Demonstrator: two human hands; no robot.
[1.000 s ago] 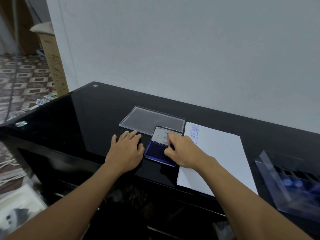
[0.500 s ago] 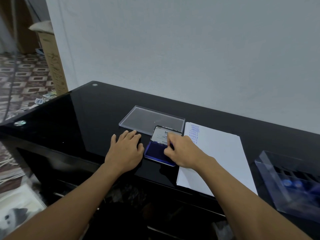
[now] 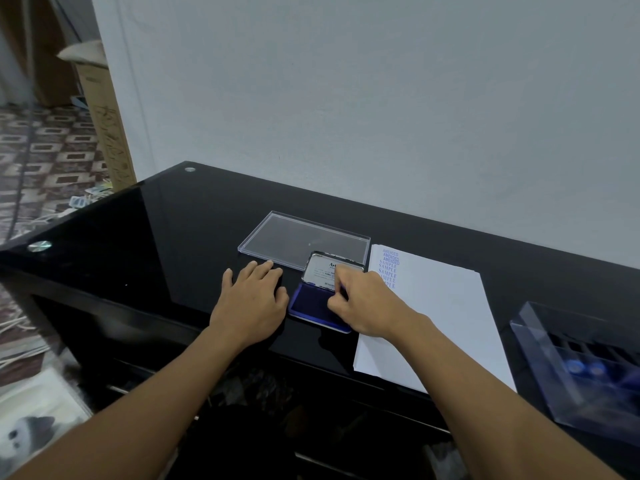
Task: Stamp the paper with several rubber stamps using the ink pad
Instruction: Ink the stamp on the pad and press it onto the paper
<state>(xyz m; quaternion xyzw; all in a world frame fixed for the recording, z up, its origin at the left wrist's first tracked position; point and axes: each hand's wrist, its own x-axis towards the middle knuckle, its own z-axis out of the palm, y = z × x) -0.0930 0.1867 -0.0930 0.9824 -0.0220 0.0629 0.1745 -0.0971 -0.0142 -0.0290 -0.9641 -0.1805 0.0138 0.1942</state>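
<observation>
right grip [image 3: 363,303] pinches stamp [image 3: 343,291] on ink pad [image 3: 311,303]; paper [image 3: 436,306] reads amended, sample

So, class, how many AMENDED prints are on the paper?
3 AMENDED prints, stacked in one column at the far left corner of the paper, above the SAMPLE prints; the right hand may hide more lower down.

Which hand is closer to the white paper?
Right. The right hand pinches a stamp on the ink pad, just beside the paper; the left hand lies flat on the table, beyond the ink pad.
</observation>
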